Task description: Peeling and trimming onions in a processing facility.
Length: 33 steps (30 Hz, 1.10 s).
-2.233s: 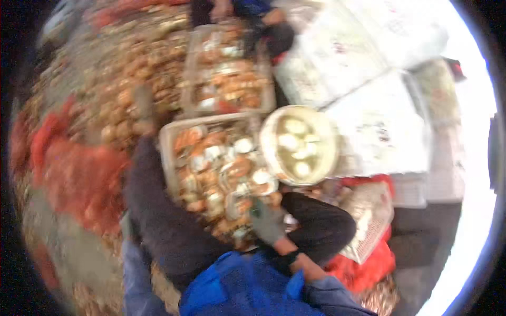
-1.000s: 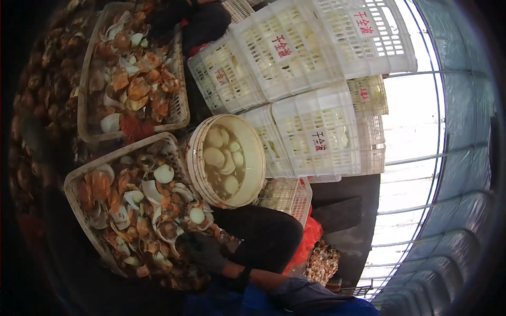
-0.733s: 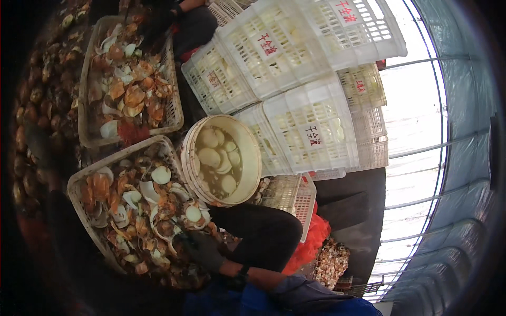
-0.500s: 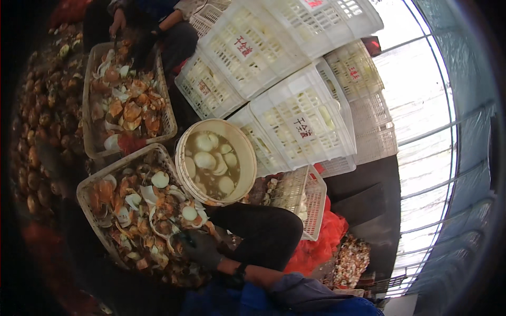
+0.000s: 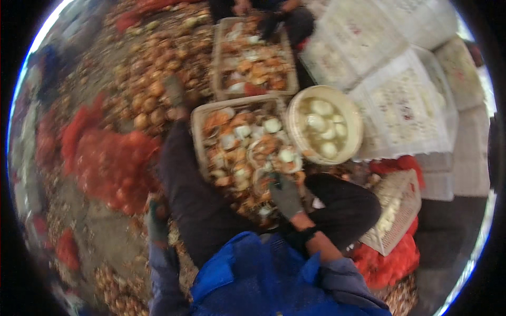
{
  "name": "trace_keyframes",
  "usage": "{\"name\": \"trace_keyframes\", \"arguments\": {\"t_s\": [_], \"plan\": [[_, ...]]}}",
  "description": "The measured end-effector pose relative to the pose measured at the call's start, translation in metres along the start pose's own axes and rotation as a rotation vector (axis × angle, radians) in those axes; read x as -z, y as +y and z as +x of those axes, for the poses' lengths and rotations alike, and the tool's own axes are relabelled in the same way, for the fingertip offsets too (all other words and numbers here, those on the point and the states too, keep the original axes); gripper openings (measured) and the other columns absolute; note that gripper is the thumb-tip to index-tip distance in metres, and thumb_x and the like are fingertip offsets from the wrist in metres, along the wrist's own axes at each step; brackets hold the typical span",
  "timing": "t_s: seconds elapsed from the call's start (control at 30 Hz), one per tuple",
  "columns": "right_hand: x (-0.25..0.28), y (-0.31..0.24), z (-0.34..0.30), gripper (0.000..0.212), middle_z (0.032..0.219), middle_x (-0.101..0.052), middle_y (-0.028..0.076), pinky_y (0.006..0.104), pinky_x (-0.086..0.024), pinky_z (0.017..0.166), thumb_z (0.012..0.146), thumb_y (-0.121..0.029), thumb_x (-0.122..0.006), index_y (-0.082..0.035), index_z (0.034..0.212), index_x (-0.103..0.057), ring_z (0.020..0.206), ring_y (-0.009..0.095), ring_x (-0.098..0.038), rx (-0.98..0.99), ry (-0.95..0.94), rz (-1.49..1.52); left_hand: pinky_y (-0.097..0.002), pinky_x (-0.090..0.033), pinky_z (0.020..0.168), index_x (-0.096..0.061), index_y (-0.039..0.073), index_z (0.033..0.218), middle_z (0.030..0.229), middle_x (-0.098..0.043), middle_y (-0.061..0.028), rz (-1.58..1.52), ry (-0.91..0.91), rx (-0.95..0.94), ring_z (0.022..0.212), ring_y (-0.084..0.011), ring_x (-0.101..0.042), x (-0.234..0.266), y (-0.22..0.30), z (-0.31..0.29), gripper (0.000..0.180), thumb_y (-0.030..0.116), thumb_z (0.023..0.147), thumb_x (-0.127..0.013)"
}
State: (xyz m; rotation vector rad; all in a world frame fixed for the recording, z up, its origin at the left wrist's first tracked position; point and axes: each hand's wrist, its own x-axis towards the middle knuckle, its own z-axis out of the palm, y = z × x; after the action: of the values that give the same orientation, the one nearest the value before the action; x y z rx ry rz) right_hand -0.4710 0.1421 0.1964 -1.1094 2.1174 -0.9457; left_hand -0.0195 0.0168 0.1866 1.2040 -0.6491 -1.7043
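My right hand (image 5: 285, 195), in a grey-green glove, is over the near edge of a crate (image 5: 198, 134) of onion skins and onion pieces. Its fingers look curled in, and what they hold, if anything, is hidden. My left hand (image 5: 157, 217), gloved too, hangs low on the left beside a red mesh bag of onions (image 5: 118, 166); motion smears its fingers. Peeled white onions, among them one onion (image 5: 272, 125), lie on the skins. Right of the crate stands a cream bucket (image 5: 354, 113) with peeled onions in cloudy water.
Beyond the crate, another person's hand (image 5: 242, 7) is near a second crate (image 5: 217, 63) of skins. Unpeeled onions (image 5: 153, 89) heap on the floor at far left. White stacked crates (image 5: 406, 105) rise on the right, with a smaller white basket (image 5: 392, 210) by my knee.
The view has swung left and down, so the scene sits farther right and my left hand and the red mesh bag now show. My right hand stays over the skins.
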Motion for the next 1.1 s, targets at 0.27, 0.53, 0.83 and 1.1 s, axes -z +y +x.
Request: {"name": "trace_keyframes", "arguments": {"t_s": [0.27,0.53,0.83,1.1], "plan": [[0.042,-0.092,-0.013,0.034,0.088,-0.073,0.02,0.0492,-0.055,0.073,0.102,-0.024,-0.071,-0.004,0.129,-0.071,0.078,0.039,-0.072,0.213,-0.108,0.046,-0.0502,-0.053,0.116,-0.048,0.005,0.161,0.151,-0.06,-0.0139,-0.166,-0.161,-0.236,0.138,-0.0315,-0.061,-0.138,0.082,-0.026,0.067,0.039,0.107,-0.069],[0.059,-0.154,-0.038,0.039,0.099,-0.075,0.018,0.0452,-0.06,0.075,0.098,-0.023,-0.076,-0.006,0.132,-0.069,0.084,0.034,-0.075,0.347,-0.124,0.16,-0.0561,-0.046,0.123,-0.05,0.002,0.157,0.156,-0.058,-0.0193,-0.34,-0.361,-0.044,0.144,-0.0374,-0.057,-0.205,0.036,-0.032,0.068,0.039,0.104,-0.069],[0.071,-0.107,-0.032,0.055,0.127,-0.069,0.021,0.0498,-0.059,0.088,0.098,-0.039,-0.078,-0.009,0.142,-0.064,0.113,0.036,-0.071,0.851,0.147,-0.41,-0.0326,-0.059,0.101,-0.049,-0.001,0.159,0.138,-0.068,-0.0101,0.288,-0.407,0.028,0.12,-0.0196,-0.07,-0.243,-0.014,-0.051,0.071,0.029,0.101,-0.078],[0.076,-0.098,-0.025,0.063,0.131,-0.072,0.021,0.0492,-0.059,0.097,0.1,-0.046,-0.076,-0.002,0.145,-0.064,0.117,0.036,-0.071,0.248,-0.104,0.328,-0.0324,-0.044,0.117,-0.049,-0.001,0.16,0.15,-0.061,-0.0088,0.196,-0.581,0.074,0.136,-0.0173,-0.058,-0.277,-0.023,-0.061,0.065,0.046,0.116,-0.053]]}}
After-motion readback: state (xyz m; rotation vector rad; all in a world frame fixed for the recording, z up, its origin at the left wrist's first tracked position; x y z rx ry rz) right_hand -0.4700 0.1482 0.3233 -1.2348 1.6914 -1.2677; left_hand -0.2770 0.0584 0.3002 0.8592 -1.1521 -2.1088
